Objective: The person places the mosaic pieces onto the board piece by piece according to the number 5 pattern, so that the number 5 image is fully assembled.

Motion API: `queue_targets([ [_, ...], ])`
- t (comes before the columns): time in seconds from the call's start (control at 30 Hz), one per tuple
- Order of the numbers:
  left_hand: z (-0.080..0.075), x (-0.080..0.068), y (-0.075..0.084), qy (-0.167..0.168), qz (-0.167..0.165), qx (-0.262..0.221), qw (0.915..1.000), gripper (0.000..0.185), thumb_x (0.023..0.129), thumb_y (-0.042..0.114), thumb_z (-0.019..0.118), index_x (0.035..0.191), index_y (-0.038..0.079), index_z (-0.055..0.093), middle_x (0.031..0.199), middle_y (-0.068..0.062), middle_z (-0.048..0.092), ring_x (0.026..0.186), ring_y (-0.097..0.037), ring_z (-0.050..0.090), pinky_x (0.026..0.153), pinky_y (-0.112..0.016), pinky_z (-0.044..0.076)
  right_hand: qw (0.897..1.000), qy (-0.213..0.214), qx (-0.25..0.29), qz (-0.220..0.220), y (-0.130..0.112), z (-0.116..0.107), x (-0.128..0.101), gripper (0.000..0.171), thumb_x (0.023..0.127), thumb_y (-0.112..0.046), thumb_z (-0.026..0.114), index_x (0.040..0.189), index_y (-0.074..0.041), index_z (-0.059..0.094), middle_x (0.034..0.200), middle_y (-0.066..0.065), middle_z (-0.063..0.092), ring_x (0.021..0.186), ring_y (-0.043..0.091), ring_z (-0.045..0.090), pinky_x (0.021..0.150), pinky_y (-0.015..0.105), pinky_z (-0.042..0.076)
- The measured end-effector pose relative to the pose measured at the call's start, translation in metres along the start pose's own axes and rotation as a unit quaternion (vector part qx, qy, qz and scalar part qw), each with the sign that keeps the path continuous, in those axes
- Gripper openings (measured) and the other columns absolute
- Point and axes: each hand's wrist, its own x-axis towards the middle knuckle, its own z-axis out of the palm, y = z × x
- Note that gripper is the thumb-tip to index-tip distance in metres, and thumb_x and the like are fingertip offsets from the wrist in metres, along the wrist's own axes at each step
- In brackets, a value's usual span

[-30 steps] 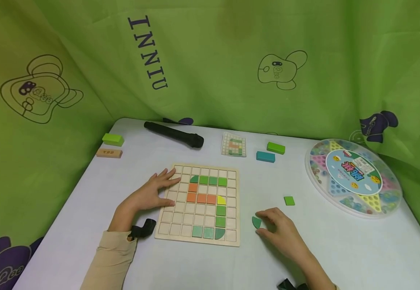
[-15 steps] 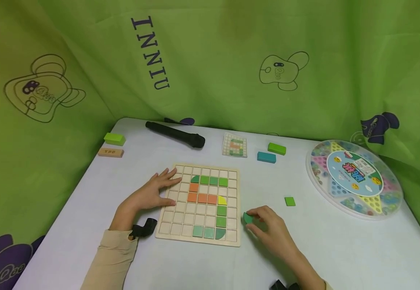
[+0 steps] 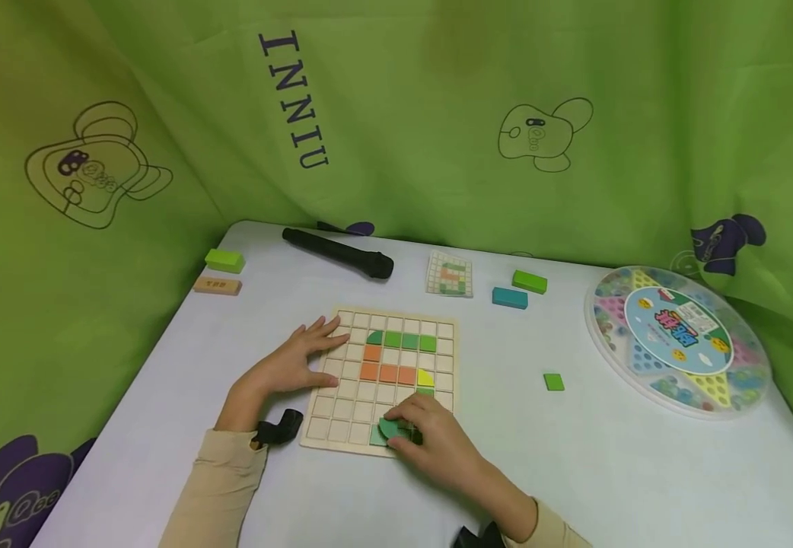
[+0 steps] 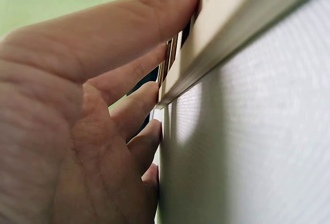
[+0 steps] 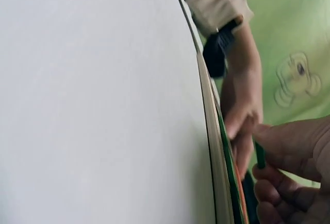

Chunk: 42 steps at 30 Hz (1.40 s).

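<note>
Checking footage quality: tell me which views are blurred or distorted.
Head view: sharp, evenly lit, edges slightly bowed. Left wrist view: left hand looms blurred against the wooden board. Right wrist view: soft; right hand pinching the green piece is blurred.

Quarter-round piece carried from the worktop onto the board

A second ago my right hand [image 3: 431, 441] was pinching the dark green quarter-round piece [image 3: 390, 428] on the bare worktop, off the right edge of the wooden grid board [image 3: 396, 318]. Since then I've lifted it and swung it left; now the grip holds it over the board's near edge, above the bottom row of green tiles, which my hand partly covers.
</note>
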Motion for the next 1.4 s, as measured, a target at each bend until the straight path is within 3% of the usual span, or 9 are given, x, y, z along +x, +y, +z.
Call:
queue_targets([
  [0.27, -0.002, 0.001, 0.000, 0.000, 0.002, 0.001, 1.0000, 0.077, 0.075, 0.033, 0.078, 0.141, 0.011, 0.046, 0.157, -0.014, 0.021, 0.145, -0.038, 0.009, 0.116, -0.059, 0.004, 0.999, -0.042, -0.022, -0.001, -0.012, 0.020, 0.019, 0.023, 0.081, -0.023, 0.074, 0.102, -0.017, 0.069, 0.098, -0.008, 0.064, 0.091, 0.006, 0.053, 0.077, 0.018, 0.047],
  [0.6, -0.001, 0.001, -0.002, 0.002, 0.004, 0.003, 1.0000, 0.077, 0.075, 0.033, 0.079, 0.141, 0.011, 0.046, 0.157, -0.015, 0.021, 0.145, -0.039, 0.010, 0.116, -0.060, 0.004, 0.998, -0.039, -0.059, -0.003, -0.013, 0.031, 0.024, 0.022, 0.079, -0.021, 0.076, 0.099, -0.017, 0.069, 0.096, -0.007, 0.061, 0.090, 0.008, 0.052, 0.076, 0.018, 0.047],
  [0.87, -0.003, 0.000, 0.000, 0.002, 0.002, 0.003, 1.0000, 0.077, 0.075, 0.033, 0.078, 0.141, 0.011, 0.046, 0.157, -0.015, 0.021, 0.145, -0.039, 0.010, 0.116, -0.060, 0.004, 0.998, -0.036, -0.054, -0.002, -0.014, 0.033, 0.024, 0.022, 0.079, -0.021, 0.076, 0.099, -0.016, 0.068, 0.097, -0.006, 0.059, 0.090, 0.009, 0.050, 0.078, 0.020, 0.047],
  [1.17, 0.000, 0.001, -0.003, 0.006, 0.003, 0.001, 1.0000, 0.077, 0.075, 0.034, 0.078, 0.141, 0.011, 0.045, 0.157, -0.015, 0.021, 0.145, -0.039, 0.009, 0.116, -0.059, 0.003, 0.997, -0.049, -0.053, 0.002, -0.014, 0.028, 0.023, 0.027, 0.078, -0.025, 0.077, 0.102, -0.017, 0.068, 0.099, -0.007, 0.058, 0.093, 0.009, 0.050, 0.082, 0.021, 0.047],
  [1.4, 0.002, 0.001, -0.003, 0.005, 0.002, -0.004, 1.0000, 0.077, 0.075, 0.034, 0.079, 0.141, 0.012, 0.046, 0.157, -0.014, 0.021, 0.145, -0.039, 0.009, 0.116, -0.060, 0.003, 0.999, -0.041, 0.012, 0.025, -0.005, 0.002, 0.016, 0.037, 0.081, -0.024, 0.075, 0.115, -0.013, 0.064, 0.115, -0.005, 0.061, 0.109, 0.012, 0.055, 0.094, 0.032, 0.048],
])
